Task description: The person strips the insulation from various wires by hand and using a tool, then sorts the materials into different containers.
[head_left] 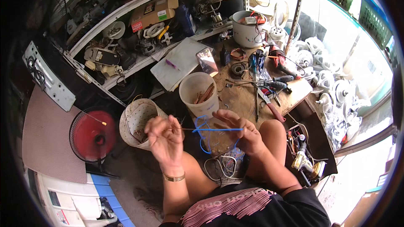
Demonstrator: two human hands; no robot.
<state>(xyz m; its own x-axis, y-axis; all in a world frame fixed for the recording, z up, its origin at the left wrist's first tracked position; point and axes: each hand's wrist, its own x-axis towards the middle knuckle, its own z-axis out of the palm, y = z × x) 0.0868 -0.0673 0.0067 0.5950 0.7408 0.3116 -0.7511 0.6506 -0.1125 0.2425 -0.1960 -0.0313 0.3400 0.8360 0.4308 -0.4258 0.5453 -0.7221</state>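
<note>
My left hand (pixel 165 141) is raised at centre left, fingers loosely curled at the thin bare copper end (pixel 186 129) of a wire, which it appears to pinch. My right hand (pixel 247 135), right of it, grips the blue insulated wire (pixel 219 129) between thumb and fingers, so the wire runs nearly level between both hands. Loops of blue wire hang below it, over the wooden work surface (pixel 294 94). A translucent bucket (pixel 198 80) holding copper scraps stands just beyond my hands. A speckled white bucket (pixel 129 120) is beside my left hand.
Pliers (pixel 267 101), screwdrivers and a red power tool (pixel 277 54) lie at right. A white pot (pixel 246 33) stands behind. Shelves of parts (pixel 105 54) line the back, a red fan (pixel 88 136) stands left, and bagged white parts (pixel 332 88) pile up at far right.
</note>
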